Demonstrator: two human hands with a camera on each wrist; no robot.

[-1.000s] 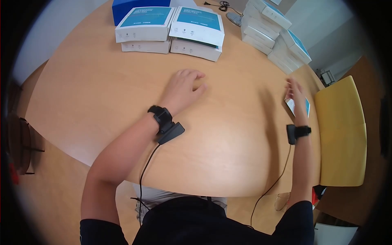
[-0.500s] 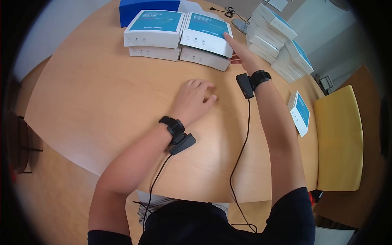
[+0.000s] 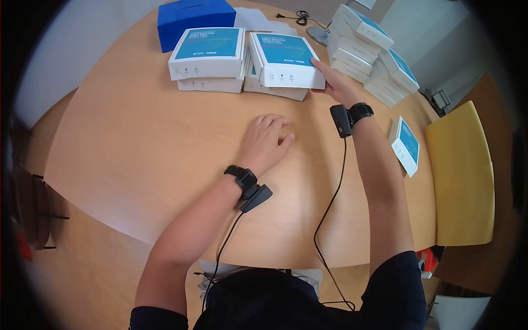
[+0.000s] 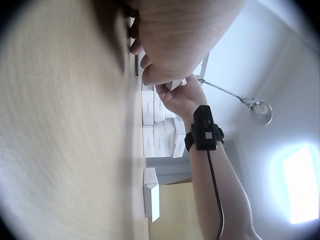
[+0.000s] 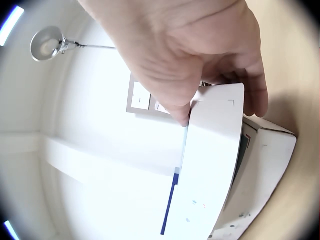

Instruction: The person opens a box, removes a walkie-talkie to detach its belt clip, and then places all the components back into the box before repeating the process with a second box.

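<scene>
My right hand (image 3: 340, 87) grips the right edge of a white box with a blue top (image 3: 286, 55), thumb on the top and fingers underneath. In the right wrist view this box (image 5: 212, 150) is tilted over a lower white box (image 5: 267, 160), with a gap between them. The lower box (image 3: 275, 92) lies partly hidden on the table. My left hand (image 3: 267, 144) rests on the table in front of the boxes, fingers loosely bent, holding nothing. To the left, another blue-topped white box (image 3: 209, 47) sits on a second one (image 3: 212, 85).
Behind the boxes stands a blue box (image 3: 195, 19). More white boxes (image 3: 352, 47) are stacked at the back right, near a lamp base (image 3: 318, 35). A single small box (image 3: 405, 146) lies by the right edge, beside a yellow chair (image 3: 465, 176). Cables run from both wrists.
My right hand has gone from the small box at the right to the upper right box and gripped it. That box has shifted and lifted off the one below. My left hand stays on the table.
</scene>
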